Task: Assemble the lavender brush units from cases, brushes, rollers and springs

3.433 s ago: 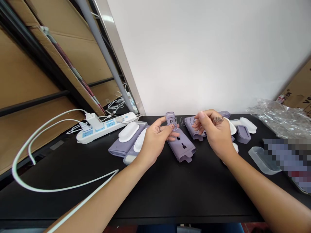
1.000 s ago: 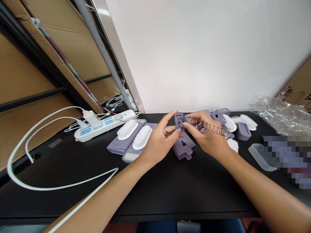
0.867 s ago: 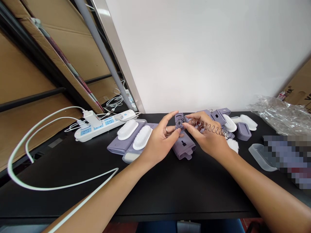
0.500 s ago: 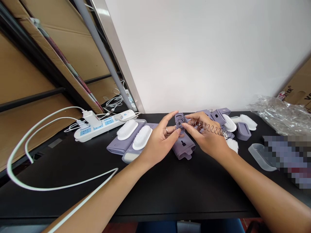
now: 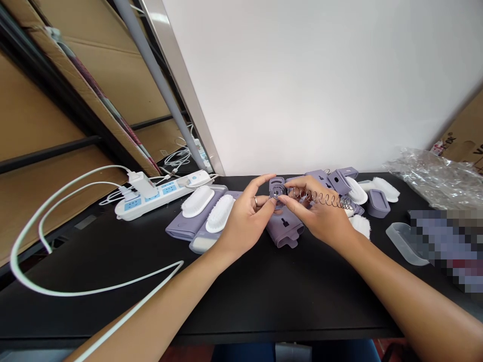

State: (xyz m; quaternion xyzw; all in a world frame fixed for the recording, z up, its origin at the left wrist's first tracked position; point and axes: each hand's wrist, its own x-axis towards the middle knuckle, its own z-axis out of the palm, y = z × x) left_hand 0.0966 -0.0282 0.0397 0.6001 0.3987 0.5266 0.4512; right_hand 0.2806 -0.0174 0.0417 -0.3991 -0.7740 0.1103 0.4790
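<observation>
My left hand (image 5: 247, 213) grips a small purple plastic part (image 5: 277, 182) with a slot near its top and a round middle. Thumb and fingers of my right hand (image 5: 320, 208) are closed on a metal coil spring (image 5: 324, 199), with one end of it against the round middle of the purple part. The spring's other end stretches rightward over the back of my right hand. Just below both hands a purple sleeve-like piece (image 5: 285, 230) with a dark keyhole-shaped cutout lies on the black table (image 5: 287, 301).
Left of my hands lie purple pieces with white fluffy pads (image 5: 198, 201), beside a white power strip (image 5: 162, 195) with looping cables. More purple parts (image 5: 377, 202) and white pads lie to the right. A clear tray (image 5: 405, 245) and crumpled plastic (image 5: 445, 176) are farther right.
The purple part and the spring's near end have shifted slightly left and down. My right hand has moved a little left with them; both hands keep their hold.
</observation>
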